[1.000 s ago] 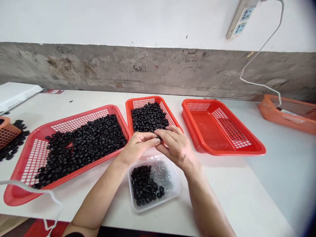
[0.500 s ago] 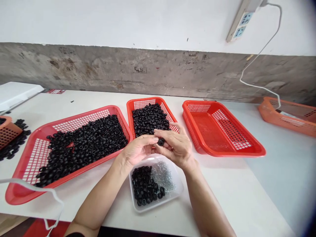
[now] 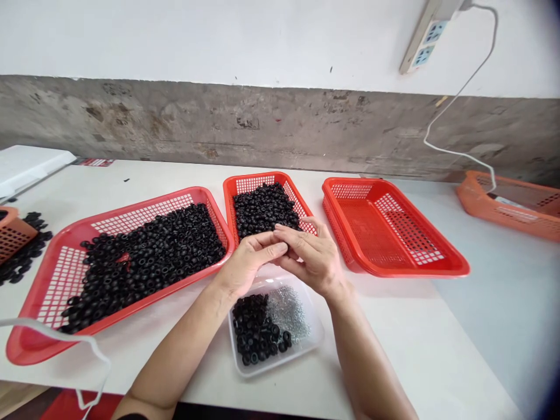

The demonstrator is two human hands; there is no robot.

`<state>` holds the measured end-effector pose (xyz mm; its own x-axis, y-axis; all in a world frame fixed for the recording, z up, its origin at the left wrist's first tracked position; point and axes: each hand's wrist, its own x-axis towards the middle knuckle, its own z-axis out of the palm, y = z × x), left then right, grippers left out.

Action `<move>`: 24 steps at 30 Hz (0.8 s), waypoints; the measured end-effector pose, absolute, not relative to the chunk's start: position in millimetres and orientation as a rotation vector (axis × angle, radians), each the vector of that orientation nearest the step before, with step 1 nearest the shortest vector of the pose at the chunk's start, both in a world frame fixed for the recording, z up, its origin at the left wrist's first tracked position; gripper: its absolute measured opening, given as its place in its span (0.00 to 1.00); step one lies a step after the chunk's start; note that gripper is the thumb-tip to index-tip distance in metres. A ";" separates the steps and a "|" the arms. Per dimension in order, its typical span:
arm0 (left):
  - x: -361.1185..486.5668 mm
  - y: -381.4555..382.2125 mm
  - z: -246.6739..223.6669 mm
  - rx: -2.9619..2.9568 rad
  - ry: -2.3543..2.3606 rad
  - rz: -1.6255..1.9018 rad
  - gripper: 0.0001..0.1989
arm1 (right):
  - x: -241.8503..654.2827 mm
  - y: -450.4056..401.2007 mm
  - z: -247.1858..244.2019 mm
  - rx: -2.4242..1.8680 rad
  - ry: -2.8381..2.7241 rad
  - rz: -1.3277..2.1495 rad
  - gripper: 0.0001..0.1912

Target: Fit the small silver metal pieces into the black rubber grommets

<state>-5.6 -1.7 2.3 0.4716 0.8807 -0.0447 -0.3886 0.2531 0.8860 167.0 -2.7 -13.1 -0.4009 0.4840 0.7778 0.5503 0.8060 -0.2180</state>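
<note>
A: State of the hands?
B: Left hand (image 3: pixel 245 261) and right hand (image 3: pixel 318 261) meet mid-frame; fingers bent, tips drawn together; anything between them is hidden, so can't tell what they grip.
A: Where are the parts?
B: Small black pieces (image 3: pixel 254 332) in the clear tray (image 3: pixel 280 361), bottom centre, silver bits (image 3: pixel 289 312) beside them; more black ones in the middle basket (image 3: pixel 254 184) just behind the hands, and in the big left basket (image 3: pixel 70 268).
A: Handling tips?
B: My call: keep the fingertip work low over the tray so drops land there; support from both sides, press gently and evenly; turn the wrists a little for a clear view, since fingers block it.
A: Anything in the way?
B: Middle basket's near edge sits close to the fingers; white cord (image 3: pixel 44 329) at lower left could snag an elbow; stacked red baskets (image 3: pixel 394 272), right of centre, sit clear of the fingertips.
</note>
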 end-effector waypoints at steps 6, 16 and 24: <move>-8.2 -0.6 -0.2 1.031 0.690 1.008 0.10 | 169.6 -8.1 -5.5 -0.816 -2.009 0.351 0.24; -10.4 0.1 -0.4 1.057 0.700 0.948 0.12 | 176.7 -6.7 -9.2 -0.738 -1.576 0.977 0.07; -8.8 -0.3 -1.7 1.134 0.731 1.016 0.10 | 176.4 -7.8 -4.8 -0.803 -1.685 0.873 0.11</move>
<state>-8.8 -0.3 -1.7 0.3862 0.9222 0.0214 -0.2724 0.0918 0.9578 176.4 -7.8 -4.8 -0.2468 0.8425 0.4788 0.0948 0.5127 -0.8533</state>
